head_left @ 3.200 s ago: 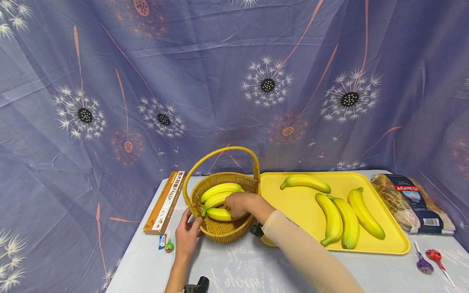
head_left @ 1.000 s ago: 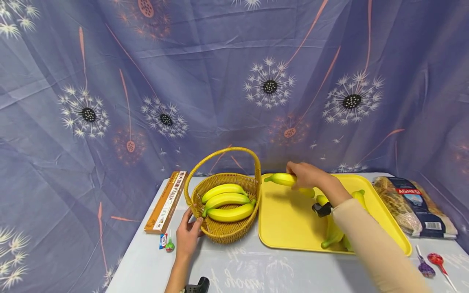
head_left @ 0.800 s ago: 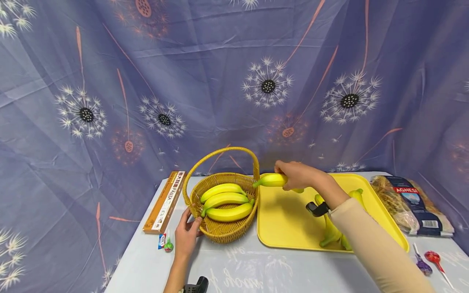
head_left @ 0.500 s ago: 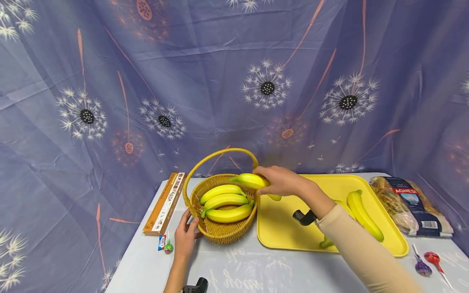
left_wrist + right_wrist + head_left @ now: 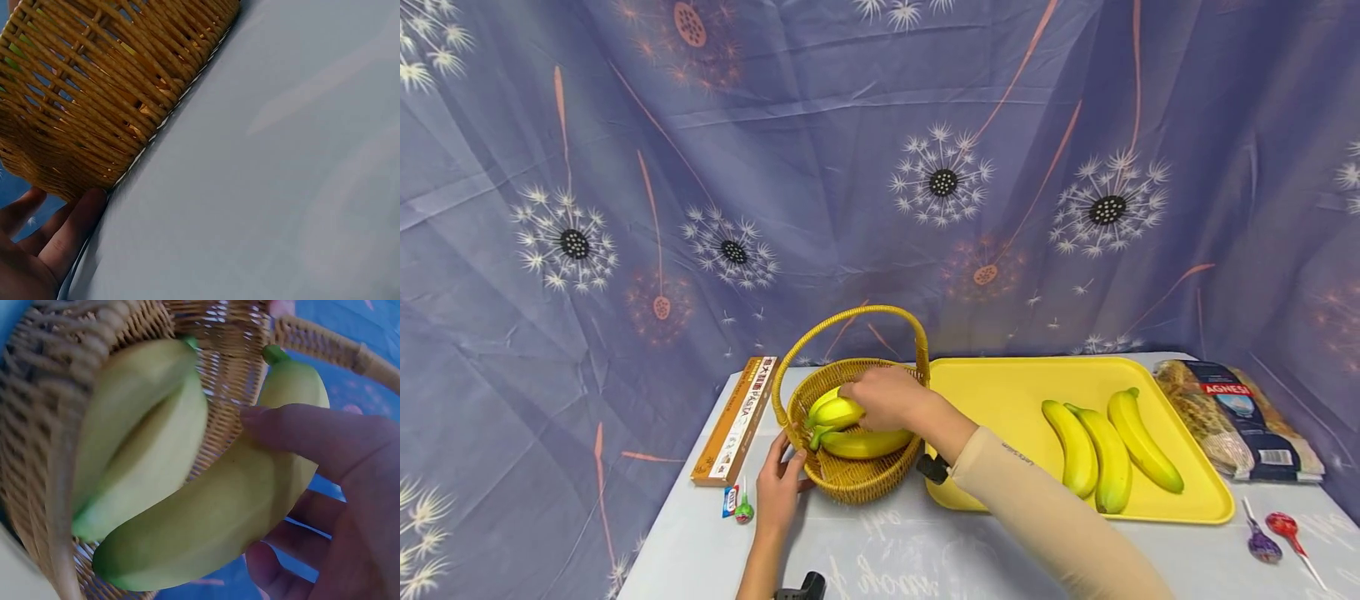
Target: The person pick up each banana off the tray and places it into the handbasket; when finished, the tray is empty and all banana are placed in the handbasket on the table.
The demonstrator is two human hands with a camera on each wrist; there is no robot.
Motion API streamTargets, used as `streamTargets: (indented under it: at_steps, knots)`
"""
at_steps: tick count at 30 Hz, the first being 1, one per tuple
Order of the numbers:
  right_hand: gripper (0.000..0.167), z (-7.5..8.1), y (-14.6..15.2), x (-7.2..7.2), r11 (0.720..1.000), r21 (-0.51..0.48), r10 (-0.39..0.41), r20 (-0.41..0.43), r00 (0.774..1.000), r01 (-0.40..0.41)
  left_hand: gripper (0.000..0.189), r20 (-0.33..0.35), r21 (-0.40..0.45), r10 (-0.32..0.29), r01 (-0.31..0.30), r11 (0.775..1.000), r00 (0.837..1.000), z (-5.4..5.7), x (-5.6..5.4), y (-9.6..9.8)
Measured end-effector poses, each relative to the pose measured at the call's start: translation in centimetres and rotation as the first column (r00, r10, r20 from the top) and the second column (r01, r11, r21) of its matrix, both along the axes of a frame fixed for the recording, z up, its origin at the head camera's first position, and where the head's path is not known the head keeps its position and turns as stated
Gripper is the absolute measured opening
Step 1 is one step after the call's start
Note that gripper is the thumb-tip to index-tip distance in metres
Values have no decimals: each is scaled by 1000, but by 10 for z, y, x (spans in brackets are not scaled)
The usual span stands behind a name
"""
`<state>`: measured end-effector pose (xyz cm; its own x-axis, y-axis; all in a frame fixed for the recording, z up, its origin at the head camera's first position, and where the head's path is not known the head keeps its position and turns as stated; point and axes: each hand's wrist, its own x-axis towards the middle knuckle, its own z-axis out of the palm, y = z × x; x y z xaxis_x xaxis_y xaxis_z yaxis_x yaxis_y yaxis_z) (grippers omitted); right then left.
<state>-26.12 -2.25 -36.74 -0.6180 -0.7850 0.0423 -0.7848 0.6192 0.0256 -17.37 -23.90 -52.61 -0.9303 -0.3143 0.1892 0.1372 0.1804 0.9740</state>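
My right hand [image 5: 887,398] is inside the wicker basket [image 5: 857,492], gripping a banana [image 5: 206,512]. In the right wrist view, the thumb lies on top of this banana and the fingers reach underneath. Other bananas [image 5: 150,456] lie in the basket below it, one [image 5: 865,444] along the near side; the hand partly hides them. On the basket's left side, my left hand [image 5: 778,483] holds the wall near the handle's base. Its fingertips touch the woven side low down in the left wrist view.
A yellow tray [image 5: 992,392] to the right bears three bananas [image 5: 1105,458]. Beyond it lie an AGNESI pasta bag [image 5: 1240,425] and two lollipops [image 5: 1264,546]. Left of the basket are a long pasta box [image 5: 735,425], a small packet [image 5: 730,502] and a green lollipop [image 5: 744,510]. A patterned curtain [image 5: 850,167] hangs behind.
My right hand has lifted the banana from the back of the tray and carried it left into the basket. The left hand has stayed at the basket's side.
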Motion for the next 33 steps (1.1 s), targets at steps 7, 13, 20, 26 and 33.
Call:
streamTargets:
  at_steps: [7,13,20,26,33]
  knots:
    - [28,-25,-30,9,985,173,24,-125,992,-2,45,-7,4,-1,1,1000,1000,-2,0,-1]
    - [27,-32,-33,12,975,217,57,-29,998,-49,45,-3,-2,-1,1,1000,1000,-2,1,-1]
    - [40,-20,-36,7,981,189,-16,313,949,-46,45,-5,-4,-3,3,1000,1000,2,0,-1]
    - [29,-24,-42,8,979,186,0,432,902,-89,47,-2,19,-38,38,999,999,21,9,3]
    - [16,-30,-54,19,952,294,0,286,958,-87,48,35,6,-43,42,999,998,36,15,8]
